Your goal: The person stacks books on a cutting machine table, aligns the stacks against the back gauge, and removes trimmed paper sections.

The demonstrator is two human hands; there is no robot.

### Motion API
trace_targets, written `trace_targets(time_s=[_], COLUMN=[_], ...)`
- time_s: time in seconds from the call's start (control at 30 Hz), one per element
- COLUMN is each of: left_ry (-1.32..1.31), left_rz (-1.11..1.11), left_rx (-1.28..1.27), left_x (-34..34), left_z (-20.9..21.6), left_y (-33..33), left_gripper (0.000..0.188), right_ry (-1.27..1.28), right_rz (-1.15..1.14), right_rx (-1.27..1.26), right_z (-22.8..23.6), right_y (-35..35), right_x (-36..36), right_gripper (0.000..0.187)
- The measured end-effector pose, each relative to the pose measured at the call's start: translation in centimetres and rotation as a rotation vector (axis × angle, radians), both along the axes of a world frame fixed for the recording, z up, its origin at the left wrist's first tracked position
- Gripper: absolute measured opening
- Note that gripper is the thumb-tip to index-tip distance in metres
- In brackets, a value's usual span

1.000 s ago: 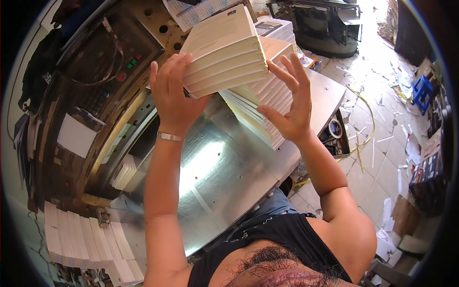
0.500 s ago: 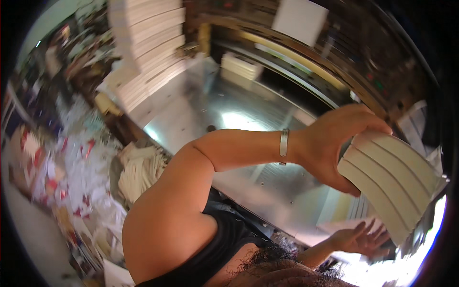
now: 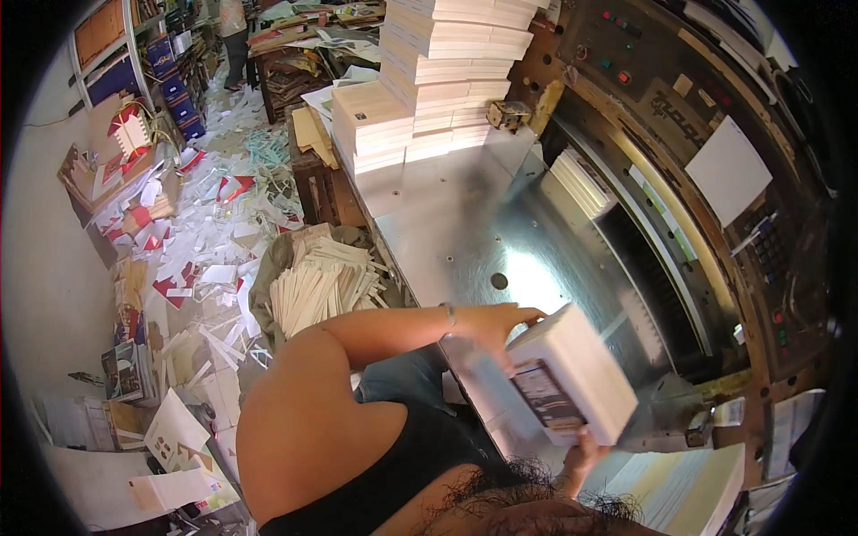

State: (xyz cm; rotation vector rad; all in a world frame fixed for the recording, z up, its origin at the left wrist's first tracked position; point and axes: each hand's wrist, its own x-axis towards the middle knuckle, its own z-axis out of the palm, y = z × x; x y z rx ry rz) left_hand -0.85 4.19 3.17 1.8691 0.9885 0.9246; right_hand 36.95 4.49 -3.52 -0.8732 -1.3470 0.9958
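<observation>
I hold a thick stack of booklets above the near edge of the steel table. My left hand grips its top; my right hand holds it from below. More stacks stand at the far end, paper strips beside.

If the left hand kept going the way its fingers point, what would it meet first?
The left hand already rests on the white book stack; its fingers point right, so beyond that probably the cutter's clamp opening, though depth is unclear.
</observation>
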Motion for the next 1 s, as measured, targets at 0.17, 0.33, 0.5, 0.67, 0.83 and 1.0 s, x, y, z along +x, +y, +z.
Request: trace_targets(time_s=[0.17,0.33,0.5,0.67,0.83,1.0], left_ry=[0.180,0.159,0.234,0.304,0.316,0.320], left_rz=[0.125,0.156,0.128,0.104,0.195,0.156], left_rx=[0.029,0.098,0.022,0.115,0.106,0.100], left_x=[-1.2,-1.1,-0.6,0.3,-0.4,-1.0], left_z=[-3.8,-2.5,-3.5,-4.3,-5.9,-5.2], left_y=[-1.6,-2.0,-2.3,-1.2,-1.7,-0.9], left_gripper=[0.103,0.098,0.101,0.098,0.102,0.099], right_ry=[-0.220,-0.208,-0.156,-0.525,-1.277,-1.418], right_rz=[0.088,0.048,0.045,0.136,0.338,0.385], right_rx=[-0.133,-0.025,-0.142,0.073,0.234,0.268], right_z=[-1.2,-0.5,1.1,11.4,18.4,17.1], right_y=[0.3,-1.2,-2.7,-1.6,0.2,1.9], right_x=[-2.1,-2.2,-3.4,-3.1,-9.6,-11.7], right_gripper=[0.115,0.133,0.128,0.111,0.099,0.086])
